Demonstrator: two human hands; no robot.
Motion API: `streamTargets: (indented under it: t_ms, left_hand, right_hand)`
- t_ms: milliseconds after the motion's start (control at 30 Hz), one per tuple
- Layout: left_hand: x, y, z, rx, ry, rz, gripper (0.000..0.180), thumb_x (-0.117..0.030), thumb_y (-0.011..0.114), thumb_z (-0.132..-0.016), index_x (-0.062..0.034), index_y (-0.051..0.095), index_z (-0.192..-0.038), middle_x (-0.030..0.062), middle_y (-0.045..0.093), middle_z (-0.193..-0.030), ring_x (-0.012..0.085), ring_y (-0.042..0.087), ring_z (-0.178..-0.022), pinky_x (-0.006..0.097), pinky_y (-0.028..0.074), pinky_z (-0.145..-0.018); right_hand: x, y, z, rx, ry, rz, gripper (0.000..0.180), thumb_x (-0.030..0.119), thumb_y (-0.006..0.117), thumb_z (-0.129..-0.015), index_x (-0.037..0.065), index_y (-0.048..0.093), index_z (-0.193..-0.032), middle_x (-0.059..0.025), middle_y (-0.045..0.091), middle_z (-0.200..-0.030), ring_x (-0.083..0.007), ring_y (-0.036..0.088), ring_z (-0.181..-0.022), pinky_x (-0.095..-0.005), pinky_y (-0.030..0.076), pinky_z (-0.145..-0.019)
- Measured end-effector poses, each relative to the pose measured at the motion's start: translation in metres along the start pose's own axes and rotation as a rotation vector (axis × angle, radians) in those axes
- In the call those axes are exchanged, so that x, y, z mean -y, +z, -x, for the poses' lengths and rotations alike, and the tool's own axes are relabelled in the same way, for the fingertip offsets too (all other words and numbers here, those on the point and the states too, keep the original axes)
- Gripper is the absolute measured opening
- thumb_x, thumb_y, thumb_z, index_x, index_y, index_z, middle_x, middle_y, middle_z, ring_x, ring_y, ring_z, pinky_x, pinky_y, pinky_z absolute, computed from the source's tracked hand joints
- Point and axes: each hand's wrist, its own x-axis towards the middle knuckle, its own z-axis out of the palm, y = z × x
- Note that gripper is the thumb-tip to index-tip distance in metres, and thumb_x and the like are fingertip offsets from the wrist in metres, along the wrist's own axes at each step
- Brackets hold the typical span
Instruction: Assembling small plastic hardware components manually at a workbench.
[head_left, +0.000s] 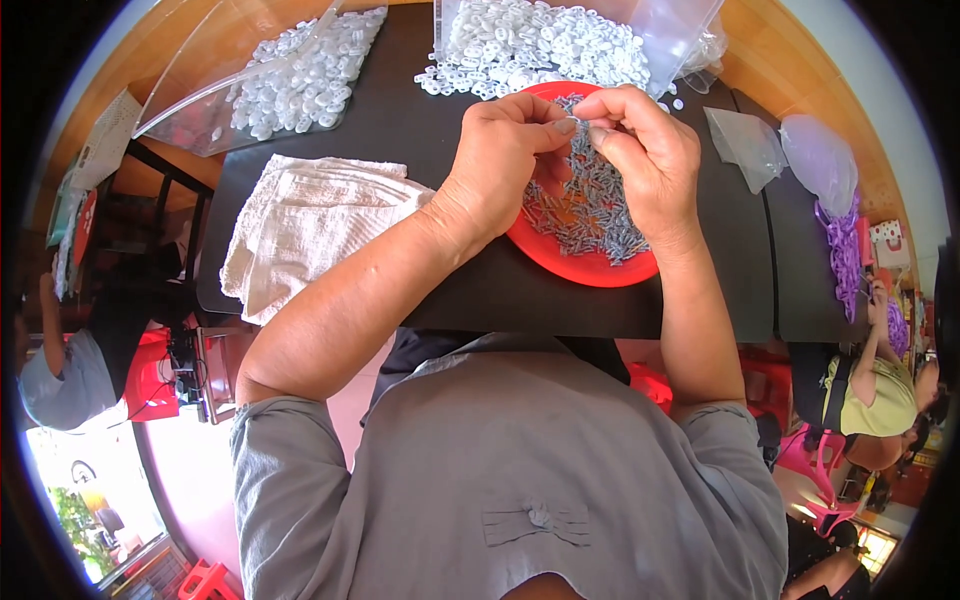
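Above a red plate [590, 272], my left hand [500, 155] and my right hand [652, 150] meet with their fingertips almost touching. Each is closed in a pinch. Whatever sits between the fingertips is too small and too covered to name. Many small grey screw-like pieces [612, 228] lie spread over the plate, partly hidden by my hands. Just beyond it, small white plastic pieces with holes [545, 45] spill from a clear bag onto the dark table [420, 130].
A folded cream cloth [315, 220] lies left of the plate. Another clear bag of white pieces [305, 75] is at the far left. Clear plastic bags [748, 148] and purple chain-like pieces [842, 255] are at the right. Other people [880, 390] sit at both sides.
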Motion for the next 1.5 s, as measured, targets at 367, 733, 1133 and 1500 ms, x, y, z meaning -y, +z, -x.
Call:
streamTargets:
  t_ms: [367, 733, 1133, 1500]
  left_hand:
    - [0.006, 0.006, 0.003, -0.036, 0.103, -0.122, 0.008, -0.004, 0.058, -0.091, 0.0034, 0.060, -0.094, 0.0055, 0.061, -0.076, 0.0123, 0.057, -0.060, 0.026, 0.048, -0.055]
    - [0.007, 0.001, 0.002, -0.026, 0.012, 0.108, 0.010, -0.005, 0.057, -0.091, 0.0042, 0.059, -0.091, 0.0093, 0.059, -0.075, 0.0185, 0.058, -0.061, 0.030, 0.048, -0.056]
    - [0.004, -0.005, -0.004, -0.041, -0.033, 0.153, 0.011, -0.007, 0.058, -0.092, 0.0041, 0.059, -0.090, 0.0093, 0.058, -0.075, 0.0194, 0.058, -0.063, 0.033, 0.049, -0.057]
    - [0.001, -0.003, -0.005, -0.048, -0.057, 0.031, 0.013, -0.008, 0.063, -0.090, 0.0050, 0.060, -0.090, 0.0085, 0.059, -0.074, 0.0169, 0.059, -0.058, 0.029, 0.047, -0.049]
  right_hand:
    - [-0.002, 0.007, 0.002, -0.009, -0.204, 0.157, 0.022, -0.012, 0.052, -0.078, -0.001, 0.062, -0.094, -0.0058, 0.065, -0.081, -0.0114, 0.061, -0.072, -0.0240, 0.049, -0.068]
    - [-0.004, 0.009, 0.002, -0.030, -0.011, 0.000, 0.018, -0.009, 0.055, -0.081, -0.001, 0.063, -0.096, -0.0034, 0.068, -0.086, -0.0097, 0.062, -0.077, -0.0238, 0.050, -0.071]
    - [-0.011, 0.002, -0.002, 0.016, -0.200, 0.314, 0.009, -0.004, 0.059, -0.086, 0.000, 0.060, -0.095, -0.0080, 0.062, -0.084, -0.0184, 0.062, -0.071, -0.0284, 0.049, -0.065]
    - [-0.010, 0.006, 0.001, 0.030, -0.252, 0.492, 0.013, -0.006, 0.055, -0.083, 0.002, 0.057, -0.093, -0.0118, 0.061, -0.083, -0.0286, 0.062, -0.071, -0.0358, 0.049, -0.061]
